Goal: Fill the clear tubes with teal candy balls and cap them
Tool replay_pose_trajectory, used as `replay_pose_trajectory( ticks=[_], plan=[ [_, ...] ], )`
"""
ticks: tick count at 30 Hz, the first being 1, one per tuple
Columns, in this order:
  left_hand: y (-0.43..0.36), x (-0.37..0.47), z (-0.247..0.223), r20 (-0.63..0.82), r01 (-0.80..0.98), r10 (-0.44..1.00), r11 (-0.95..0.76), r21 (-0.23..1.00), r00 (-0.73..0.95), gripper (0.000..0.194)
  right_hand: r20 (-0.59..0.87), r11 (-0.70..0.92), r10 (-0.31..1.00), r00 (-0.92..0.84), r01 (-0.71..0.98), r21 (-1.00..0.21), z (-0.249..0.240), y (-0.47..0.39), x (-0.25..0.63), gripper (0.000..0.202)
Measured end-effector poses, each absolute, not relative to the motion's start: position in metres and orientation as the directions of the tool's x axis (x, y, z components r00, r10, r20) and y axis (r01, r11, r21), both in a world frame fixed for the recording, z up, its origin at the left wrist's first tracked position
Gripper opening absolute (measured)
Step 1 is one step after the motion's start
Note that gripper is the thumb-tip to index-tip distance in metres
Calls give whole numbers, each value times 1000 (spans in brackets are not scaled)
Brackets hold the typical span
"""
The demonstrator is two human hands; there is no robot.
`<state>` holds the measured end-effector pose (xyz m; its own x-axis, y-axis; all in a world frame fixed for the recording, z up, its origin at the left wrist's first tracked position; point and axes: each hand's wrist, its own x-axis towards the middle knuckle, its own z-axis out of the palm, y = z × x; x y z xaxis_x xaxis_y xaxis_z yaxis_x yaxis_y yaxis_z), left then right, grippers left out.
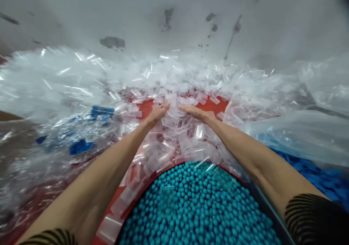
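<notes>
bare forearms; black-and-tan striped short sleeves

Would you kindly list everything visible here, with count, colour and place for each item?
clear plastic tubes: too many to count, transparent, heaped across the middle and far side
red surface: one, red, showing bare under the tubes near the hands
teal balls: hundreds, teal, filling a round container at the near edge
blue pieces: several, blue, among the plastic on the left
plastic bag: one, clear, on the right
blue heap: one, blue, lower right beneath the bag
wall: one, grey-white, scuffed, behind
left hand: one, flat and open on the tubes
right hand: one, flat and open on the tubes
</notes>
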<state>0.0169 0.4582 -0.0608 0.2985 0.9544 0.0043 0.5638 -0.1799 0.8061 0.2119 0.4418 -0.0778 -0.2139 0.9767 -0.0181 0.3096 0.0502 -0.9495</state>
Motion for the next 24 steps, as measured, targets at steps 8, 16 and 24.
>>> replay_pose_trajectory(
  ticks=[8,16,24],
  plan=[
    [384,14,-23,-28,470,927,-163,867,373,61,-53,87,960,-274,476,-875,-38,370,216,33],
    [313,25,-10,119,521,881,-374,767,458,47,57,212,958,-282,561,-801,-21,316,210,30],
    [241,12,-17,229,601,826,-539,590,515,23,171,298,953,-252,664,-685,-17,269,192,26]
  ],
)
